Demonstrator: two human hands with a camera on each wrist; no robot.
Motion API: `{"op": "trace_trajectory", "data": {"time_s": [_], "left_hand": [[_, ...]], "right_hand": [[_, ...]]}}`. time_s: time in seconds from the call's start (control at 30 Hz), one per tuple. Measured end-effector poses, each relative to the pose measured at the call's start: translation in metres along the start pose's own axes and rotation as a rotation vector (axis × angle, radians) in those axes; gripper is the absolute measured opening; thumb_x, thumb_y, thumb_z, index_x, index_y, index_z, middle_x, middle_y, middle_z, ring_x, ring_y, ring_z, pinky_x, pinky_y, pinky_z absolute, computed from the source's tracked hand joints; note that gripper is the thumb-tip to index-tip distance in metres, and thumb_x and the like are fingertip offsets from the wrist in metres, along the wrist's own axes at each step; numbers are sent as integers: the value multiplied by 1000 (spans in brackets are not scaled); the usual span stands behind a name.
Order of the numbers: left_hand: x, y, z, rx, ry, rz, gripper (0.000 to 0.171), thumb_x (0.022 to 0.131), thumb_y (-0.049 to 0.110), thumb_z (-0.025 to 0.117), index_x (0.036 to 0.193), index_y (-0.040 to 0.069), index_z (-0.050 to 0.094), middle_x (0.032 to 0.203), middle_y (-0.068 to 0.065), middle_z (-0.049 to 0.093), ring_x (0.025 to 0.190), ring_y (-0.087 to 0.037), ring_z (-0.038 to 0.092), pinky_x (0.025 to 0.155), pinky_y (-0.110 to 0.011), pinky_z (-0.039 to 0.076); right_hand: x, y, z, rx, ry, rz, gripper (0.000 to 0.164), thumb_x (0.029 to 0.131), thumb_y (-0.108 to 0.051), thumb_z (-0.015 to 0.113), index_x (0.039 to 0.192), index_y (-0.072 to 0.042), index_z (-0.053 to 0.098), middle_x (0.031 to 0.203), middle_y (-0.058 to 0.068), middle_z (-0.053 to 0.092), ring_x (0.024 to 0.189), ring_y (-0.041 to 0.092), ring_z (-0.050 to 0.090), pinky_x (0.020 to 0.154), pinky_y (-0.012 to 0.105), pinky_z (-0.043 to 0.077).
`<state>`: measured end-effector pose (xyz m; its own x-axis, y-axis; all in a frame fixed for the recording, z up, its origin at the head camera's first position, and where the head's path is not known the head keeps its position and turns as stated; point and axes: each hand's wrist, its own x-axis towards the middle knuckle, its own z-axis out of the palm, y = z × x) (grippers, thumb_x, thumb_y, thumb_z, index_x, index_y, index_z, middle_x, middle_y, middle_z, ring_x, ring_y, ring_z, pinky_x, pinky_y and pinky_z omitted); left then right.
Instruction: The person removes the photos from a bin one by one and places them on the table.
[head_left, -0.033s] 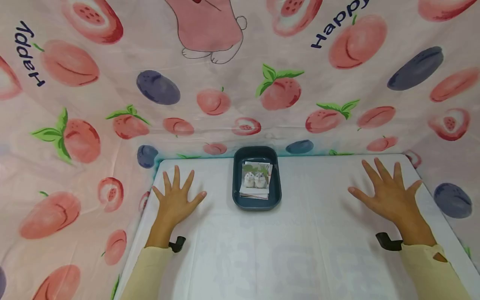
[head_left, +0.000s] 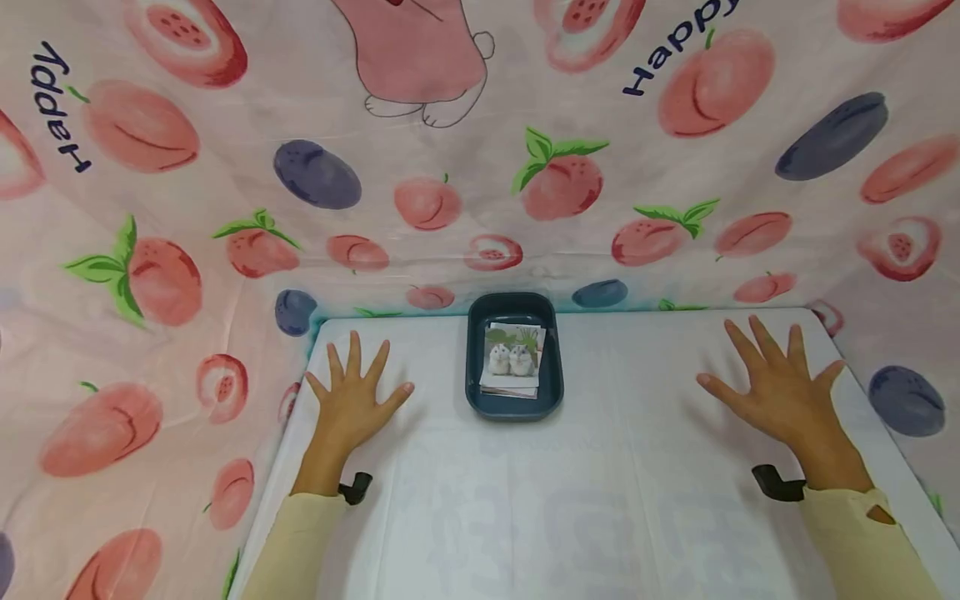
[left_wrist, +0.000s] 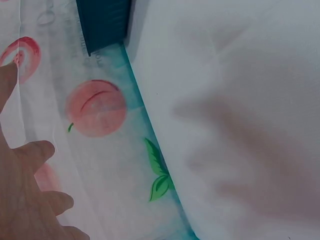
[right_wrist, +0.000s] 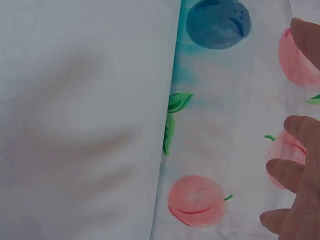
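Observation:
My left hand (head_left: 348,408) is over the left part of the white table with its fingers spread and nothing in them. On the other side, my right hand (head_left: 780,396) is spread in the same way and holds nothing. Both cast soft shadows on the table, set off from the hands. Between them, at the back edge, sits a dark blue tray (head_left: 513,409). A small stack of picture cards (head_left: 512,360) lies in it, the top one showing two hamsters. In the left wrist view, a corner of the tray (left_wrist: 106,25) shows beyond the left hand (left_wrist: 20,180).
A white cover lies over the table (head_left: 570,517). Behind it and at both sides hangs a pink cloth (head_left: 450,158) printed with fruit. A black band piece (head_left: 356,488) sticks out at the left wrist, and another black piece (head_left: 777,483) at the right.

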<state>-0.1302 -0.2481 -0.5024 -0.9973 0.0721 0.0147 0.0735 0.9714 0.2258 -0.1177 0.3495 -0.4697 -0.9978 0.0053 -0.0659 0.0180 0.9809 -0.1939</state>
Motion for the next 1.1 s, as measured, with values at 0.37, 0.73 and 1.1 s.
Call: {"op": "trace_trajectory", "data": {"time_s": [0.37,0.73,1.1], "left_hand": [[1,4,-1,-2,-10,-7,94,88,87,37,164,35,18,172,-13,-10,153,-51,-19,105,-88,-7],[5,10,-2,-12,-27,-5,94,88,87,37,164,37,15,172,-11,-14,152,-50,-22,105,-86,-14],[9,25,8,-205,-51,6,78,99,74,34,164,36,13,173,-13,-6,154,-49,-19,106,-86,-12]], "right_hand": [[1,3,4,-8,5,-5,107,88,-79,52,165,-26,0,170,23,-3,146,61,-20,88,92,-16],[4,2,3,-2,8,0,107,88,-79,50,165,-25,0,170,23,-2,146,61,-20,89,92,-16],[13,-3,11,103,-39,-31,101,92,-75,50,166,-23,5,169,25,6,149,62,-8,94,93,-4]]}}
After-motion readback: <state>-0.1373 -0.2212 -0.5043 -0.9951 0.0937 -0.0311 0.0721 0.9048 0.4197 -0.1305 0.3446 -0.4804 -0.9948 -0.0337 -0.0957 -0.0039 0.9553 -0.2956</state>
